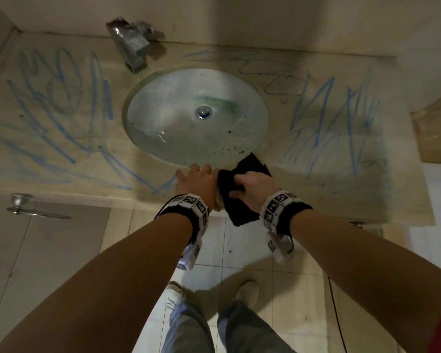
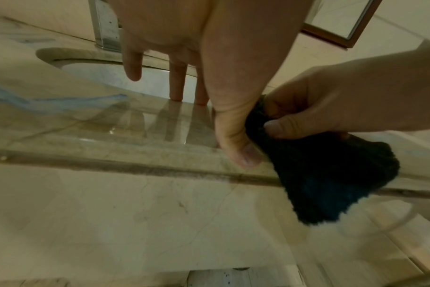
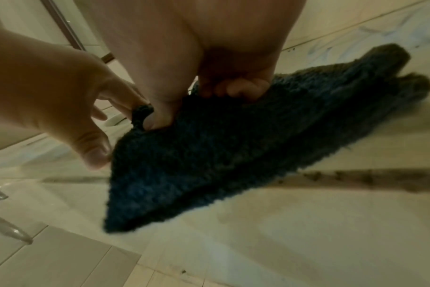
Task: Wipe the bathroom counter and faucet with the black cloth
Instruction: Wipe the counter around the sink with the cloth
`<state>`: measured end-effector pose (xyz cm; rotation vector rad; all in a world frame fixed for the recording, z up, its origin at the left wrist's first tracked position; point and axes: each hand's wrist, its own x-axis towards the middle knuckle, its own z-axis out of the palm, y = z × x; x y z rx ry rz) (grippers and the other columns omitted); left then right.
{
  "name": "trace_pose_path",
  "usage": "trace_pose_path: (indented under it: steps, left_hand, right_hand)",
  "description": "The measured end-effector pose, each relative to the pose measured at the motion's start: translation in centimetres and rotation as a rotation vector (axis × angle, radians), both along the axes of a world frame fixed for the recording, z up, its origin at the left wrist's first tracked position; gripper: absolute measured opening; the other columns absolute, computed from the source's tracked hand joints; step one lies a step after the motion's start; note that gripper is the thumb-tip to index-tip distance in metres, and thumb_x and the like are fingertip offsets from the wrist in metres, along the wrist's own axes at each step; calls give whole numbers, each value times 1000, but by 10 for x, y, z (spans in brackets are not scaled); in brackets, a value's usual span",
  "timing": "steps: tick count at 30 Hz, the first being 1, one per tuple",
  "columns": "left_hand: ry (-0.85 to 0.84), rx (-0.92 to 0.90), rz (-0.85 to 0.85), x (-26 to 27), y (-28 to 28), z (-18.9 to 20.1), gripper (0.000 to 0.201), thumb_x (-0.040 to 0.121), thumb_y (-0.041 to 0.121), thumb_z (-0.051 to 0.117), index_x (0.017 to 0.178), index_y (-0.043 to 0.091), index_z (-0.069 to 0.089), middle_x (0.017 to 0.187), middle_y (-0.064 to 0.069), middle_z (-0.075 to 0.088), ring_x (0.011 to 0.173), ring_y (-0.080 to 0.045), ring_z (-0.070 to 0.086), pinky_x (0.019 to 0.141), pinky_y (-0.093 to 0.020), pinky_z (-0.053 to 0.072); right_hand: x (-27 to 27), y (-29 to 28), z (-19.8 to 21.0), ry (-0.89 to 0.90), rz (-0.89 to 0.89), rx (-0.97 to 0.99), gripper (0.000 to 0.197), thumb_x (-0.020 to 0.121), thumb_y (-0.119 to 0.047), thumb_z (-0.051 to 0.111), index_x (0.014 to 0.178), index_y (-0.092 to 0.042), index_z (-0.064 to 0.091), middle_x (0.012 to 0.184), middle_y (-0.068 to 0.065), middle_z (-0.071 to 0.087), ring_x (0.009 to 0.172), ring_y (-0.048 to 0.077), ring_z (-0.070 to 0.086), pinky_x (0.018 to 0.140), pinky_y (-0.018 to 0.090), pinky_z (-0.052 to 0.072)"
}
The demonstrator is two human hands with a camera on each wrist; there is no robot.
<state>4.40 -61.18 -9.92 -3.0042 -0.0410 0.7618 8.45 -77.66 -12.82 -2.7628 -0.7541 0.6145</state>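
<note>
Pinching the black cloth (image 1: 242,184) between thumb and curled fingers, your right hand (image 1: 255,189) holds it bunched at the front edge of the counter (image 1: 341,194), just below the basin's (image 1: 163,118) near rim. Part of the cloth lies on the stone toward the basin and part droops over the counter's lip toward the floor. Your left hand (image 1: 199,179) sits right beside it with fingers spread and mostly straight, tips resting on the counter by the basin rim; in the left wrist view its thumb (image 2: 243,153) lies against the cloth's edge, and you do not appear to be gripping anything with that hand.

Looking outward, the job seems barely begun. Blue scribbles (image 1: 61,98) cover the counter to the left of the basin, and more blue marks (image 1: 329,118) run across the right side and behind it, none visibly smeared or thinned. Dark specks dot the basin's lower right. The faucet (image 1: 133,44) stands at the back left, well apart from both hands, and shows no sign of being wiped. By this reading, both counter sides and the faucet are still yours to do.
</note>
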Motion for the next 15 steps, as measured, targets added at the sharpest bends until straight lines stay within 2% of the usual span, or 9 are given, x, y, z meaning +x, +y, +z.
trace_pose_path:
  steps: [4, 7, 10, 15]
  left_hand:
    - [7, -4, 9, 0, 1, -2, 96, 62, 61, 78, 141, 31, 33, 136, 1, 42, 130, -29, 35, 100, -60, 32]
    - [31, 7, 12, 1, -1, -2, 99, 62, 60, 79, 142, 30, 30, 140, 0, 40, 132, -31, 34, 101, -63, 30]
    - [47, 16, 20, 1, -3, -1, 97, 61, 59, 81, 140, 29, 33, 139, 0, 41, 132, -31, 35, 101, -64, 31]
    - [81, 55, 16, 4, -8, 2, 98, 60, 59, 81, 140, 27, 34, 139, -1, 41, 131, -32, 36, 101, -68, 26]
  right_hand:
    - [26, 12, 0, 7, -123, 27, 33, 90, -51, 57, 74, -26, 44, 79, -2, 53, 76, 23, 56, 66, 36, 48]
    - [52, 15, 4, 3, -212, 41, 29, 92, -50, 57, 82, -23, 52, 84, 3, 57, 78, 25, 56, 69, 37, 50]
    - [61, 14, 8, 35, -216, 34, 29, 94, -48, 56, 87, -20, 52, 87, 4, 56, 81, 26, 55, 71, 37, 48]
    - [39, -11, 16, 83, -193, 41, 28, 94, -46, 57, 86, -19, 53, 82, 1, 56, 76, 22, 55, 64, 33, 43]
